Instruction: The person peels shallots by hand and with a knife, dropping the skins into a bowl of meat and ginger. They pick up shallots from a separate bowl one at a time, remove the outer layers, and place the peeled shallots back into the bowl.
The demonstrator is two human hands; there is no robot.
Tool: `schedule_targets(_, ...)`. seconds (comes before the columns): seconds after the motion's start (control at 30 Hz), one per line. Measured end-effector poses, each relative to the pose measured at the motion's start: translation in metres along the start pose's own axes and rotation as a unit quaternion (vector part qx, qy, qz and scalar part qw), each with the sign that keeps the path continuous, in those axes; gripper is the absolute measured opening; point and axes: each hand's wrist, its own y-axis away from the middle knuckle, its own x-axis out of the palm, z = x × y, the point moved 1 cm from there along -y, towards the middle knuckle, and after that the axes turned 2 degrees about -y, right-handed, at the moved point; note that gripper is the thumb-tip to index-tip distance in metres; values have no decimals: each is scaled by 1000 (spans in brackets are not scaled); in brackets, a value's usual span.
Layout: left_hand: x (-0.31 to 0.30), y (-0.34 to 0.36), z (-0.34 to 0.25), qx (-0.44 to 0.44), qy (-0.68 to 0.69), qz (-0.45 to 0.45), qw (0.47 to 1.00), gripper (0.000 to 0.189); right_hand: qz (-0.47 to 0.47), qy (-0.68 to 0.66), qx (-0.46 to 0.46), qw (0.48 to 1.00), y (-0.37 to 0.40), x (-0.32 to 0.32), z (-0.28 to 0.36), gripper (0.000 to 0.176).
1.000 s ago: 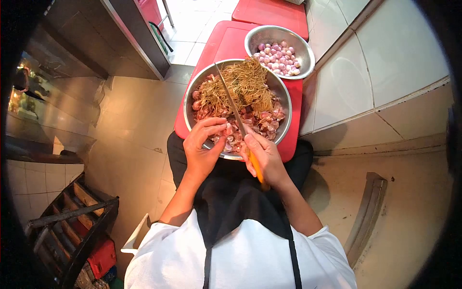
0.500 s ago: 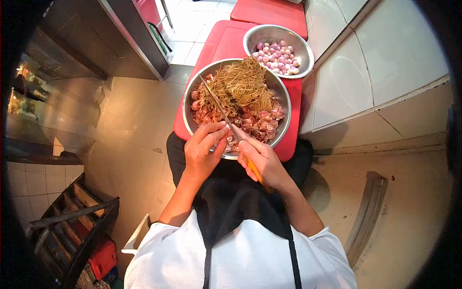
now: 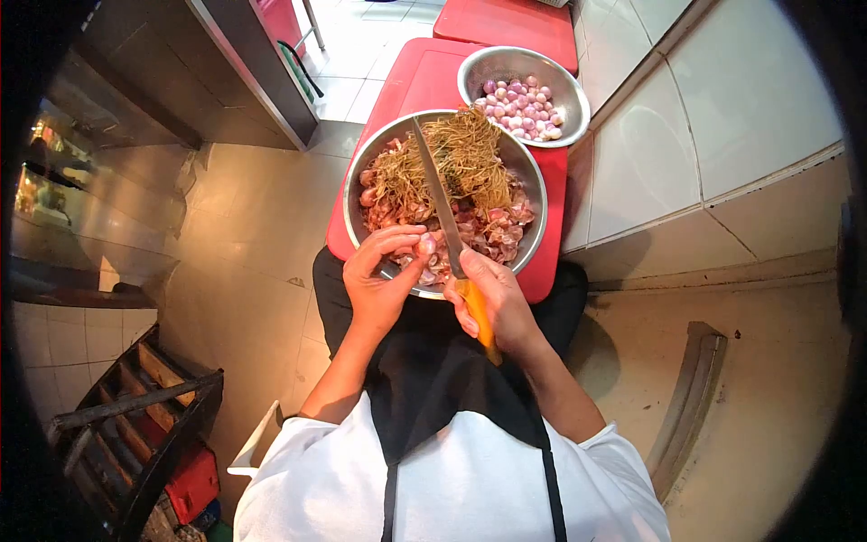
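Note:
Between the thumb and fingers of my left hand [image 3: 384, 271] is a small pinkish shallot [image 3: 426, 244]. My right hand [image 3: 495, 296] grips the orange handle of a knife [image 3: 437, 185], whose long blade points away from me over the large metal bowl [image 3: 545, 210]. Inside that bowl lie papery shallot skins [image 3: 501, 233], a few unpeeled shallots [image 3: 368, 196] at the left side and a heap of dry, stringy roots [image 3: 465, 158]. Both hands are above the bowl's near rim, the blade slightly apart from the held shallot.
A perforated metal colander [image 3: 578, 107] with several peeled shallots [image 3: 522, 110] stands behind the bowl, to the right. Both rest on a red stool [image 3: 411, 77]. A tiled wall [image 3: 722, 117] runs close along the right. A wooden rack [image 3: 135, 425] is at lower left.
The knife has swung away from the shallot, its tip moving right and its blade turning more upright. My left hand has opened out a little, so the shallot shows more.

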Motion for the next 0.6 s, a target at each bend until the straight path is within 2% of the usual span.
schedule_targets(0.13, 4, 5, 1, -117, 213, -4, 970, 31, -16, -15, -8, 1000, -2, -3, -3, 34)
schedule_targets(0.23, 1, 7, 9, -166, 275, 2, 947, 38, -25, -23, -7, 999, -4, -6, -4, 33)
schedule_targets(0.43, -1, 4, 14, -213, 265, 14, 940, 39, -38, -42, -7, 998, -5, -5, -3, 31)
schedule_targets(0.6, -1, 1, 16, -253, 357, 17, 899, 44, -50, -31, 0, 998, -11, -18, -13, 32)
